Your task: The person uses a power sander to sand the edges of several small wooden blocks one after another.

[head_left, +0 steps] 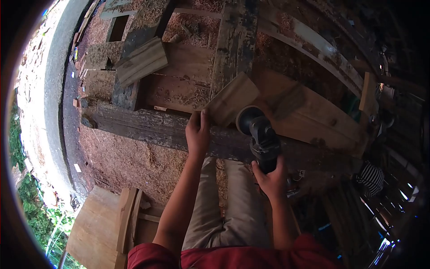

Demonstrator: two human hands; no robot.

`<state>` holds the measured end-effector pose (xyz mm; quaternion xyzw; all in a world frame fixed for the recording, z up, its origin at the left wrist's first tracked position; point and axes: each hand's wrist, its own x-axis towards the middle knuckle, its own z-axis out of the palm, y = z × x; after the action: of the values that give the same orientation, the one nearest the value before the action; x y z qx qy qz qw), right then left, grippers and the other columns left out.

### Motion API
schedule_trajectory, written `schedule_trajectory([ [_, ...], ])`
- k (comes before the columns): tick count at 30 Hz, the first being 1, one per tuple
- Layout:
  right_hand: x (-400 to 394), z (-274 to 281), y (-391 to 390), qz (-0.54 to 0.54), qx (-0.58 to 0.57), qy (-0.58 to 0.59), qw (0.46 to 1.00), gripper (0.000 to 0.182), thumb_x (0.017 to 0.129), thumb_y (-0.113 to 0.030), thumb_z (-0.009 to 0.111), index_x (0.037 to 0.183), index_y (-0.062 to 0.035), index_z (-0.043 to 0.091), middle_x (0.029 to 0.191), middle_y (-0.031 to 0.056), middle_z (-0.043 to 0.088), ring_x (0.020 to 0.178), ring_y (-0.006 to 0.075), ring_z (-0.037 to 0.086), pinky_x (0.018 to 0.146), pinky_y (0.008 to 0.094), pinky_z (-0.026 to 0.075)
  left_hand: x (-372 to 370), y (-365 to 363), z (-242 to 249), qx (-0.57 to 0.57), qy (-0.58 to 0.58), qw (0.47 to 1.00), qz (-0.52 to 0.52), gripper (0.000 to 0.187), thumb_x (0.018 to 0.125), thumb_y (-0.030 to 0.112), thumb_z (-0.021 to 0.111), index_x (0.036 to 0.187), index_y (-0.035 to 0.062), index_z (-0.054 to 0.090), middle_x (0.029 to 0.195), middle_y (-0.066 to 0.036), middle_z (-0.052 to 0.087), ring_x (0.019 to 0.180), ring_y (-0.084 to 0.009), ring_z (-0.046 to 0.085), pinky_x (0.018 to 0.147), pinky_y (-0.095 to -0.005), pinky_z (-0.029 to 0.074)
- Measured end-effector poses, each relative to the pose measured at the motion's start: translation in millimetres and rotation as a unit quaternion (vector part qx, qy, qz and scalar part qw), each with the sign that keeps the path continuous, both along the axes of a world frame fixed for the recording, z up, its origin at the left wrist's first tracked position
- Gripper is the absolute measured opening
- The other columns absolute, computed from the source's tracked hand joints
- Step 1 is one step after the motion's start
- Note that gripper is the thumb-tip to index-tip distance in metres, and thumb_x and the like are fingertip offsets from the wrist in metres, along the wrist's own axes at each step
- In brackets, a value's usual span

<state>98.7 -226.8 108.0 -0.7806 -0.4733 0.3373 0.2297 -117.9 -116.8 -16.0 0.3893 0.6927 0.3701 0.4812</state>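
My right hand (272, 178) is wrapped round the dark body of an angle grinder (263, 139). The grinder's round disc sits against the right end of a short wooden board (234, 97); whether it touches cannot be told. My left hand (197, 132) grips the near left corner of that board, thumb on top, its other fingers partly hidden. The board lies at a slant across a worn timber beam (148, 127). A second short board (142, 62) of similar look rests farther off to the left.
A wide plank (309, 114) lies right of the grinder. Heavy old timbers, such as an upright-running beam (234, 40), form a bench frame. Wood shavings (130, 157) cover the ground. Plywood and offcuts (96, 224) stand at lower left. A striped cloth (371, 178) is at right.
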Motion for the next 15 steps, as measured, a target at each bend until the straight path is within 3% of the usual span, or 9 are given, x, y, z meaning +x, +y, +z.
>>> schedule_trajectory([
  [3, 0, 3, 9, -0.023, 0.016, 0.006, 1.0, 0.057, 0.086, -0.023, 0.091, 0.131, 0.0001, 0.065, 0.113, 0.0199, 0.076, 0.103, 0.0367, 0.077, 0.089, 0.0451, 0.059, -5, 23, 11, -0.003, -0.008, 1.0, -0.008, 0.03, 0.115, 0.026, 0.062, 0.106, -0.0025, 0.062, 0.08, -0.013, 0.067, 0.074, -0.0169, 0.06, 0.071, -0.0348, 0.05],
  [6, -1, 4, 15, -0.028, 0.021, -0.008, 0.999, 0.057, 0.086, -0.021, 0.09, 0.132, 0.0001, 0.065, 0.113, 0.0195, 0.076, 0.102, 0.0368, 0.076, 0.09, 0.0449, 0.059, -16, 25, 1, 0.008, -0.052, 0.998, -0.017, 0.036, 0.108, 0.031, 0.073, 0.12, -0.0014, 0.064, 0.1, -0.017, 0.071, 0.092, -0.0241, 0.067, 0.085, -0.0389, 0.054],
  [9, -1, 8, 23, -0.007, 0.004, -0.021, 1.0, 0.057, 0.086, -0.02, 0.09, 0.132, 0.0001, 0.065, 0.116, 0.0196, 0.075, 0.104, 0.0368, 0.076, 0.091, 0.045, 0.058, -22, 22, 17, 0.236, 0.138, 0.957, -0.101, 0.07, 0.09, 0.038, 0.091, 0.14, 0.0009, 0.059, 0.128, -0.02, 0.067, 0.117, -0.0368, 0.066, 0.104, -0.0482, 0.052],
  [12, 3, 0, 26, 0.007, 0.025, 0.001, 1.0, 0.057, 0.086, -0.019, 0.09, 0.133, -0.0002, 0.064, 0.117, 0.0195, 0.074, 0.106, 0.0368, 0.075, 0.092, 0.0456, 0.058, -24, 23, 35, 0.244, 0.167, 0.937, -0.186, 0.104, 0.069, 0.044, 0.1, 0.152, 0.0032, 0.052, 0.147, -0.02, 0.059, 0.134, -0.0472, 0.055, 0.114, -0.0568, 0.046],
  [15, 4, -5, 28, 0.013, 0.022, -0.016, 1.0, 0.056, 0.086, -0.019, 0.09, 0.132, -0.0006, 0.065, 0.116, 0.0193, 0.074, 0.106, 0.0372, 0.074, 0.092, 0.046, 0.058, -21, 23, 27, 0.249, 0.198, 0.93, -0.185, 0.104, 0.066, 0.045, 0.1, 0.15, 0.0044, 0.055, 0.145, -0.019, 0.061, 0.132, -0.0454, 0.058, 0.112, -0.0567, 0.048],
])
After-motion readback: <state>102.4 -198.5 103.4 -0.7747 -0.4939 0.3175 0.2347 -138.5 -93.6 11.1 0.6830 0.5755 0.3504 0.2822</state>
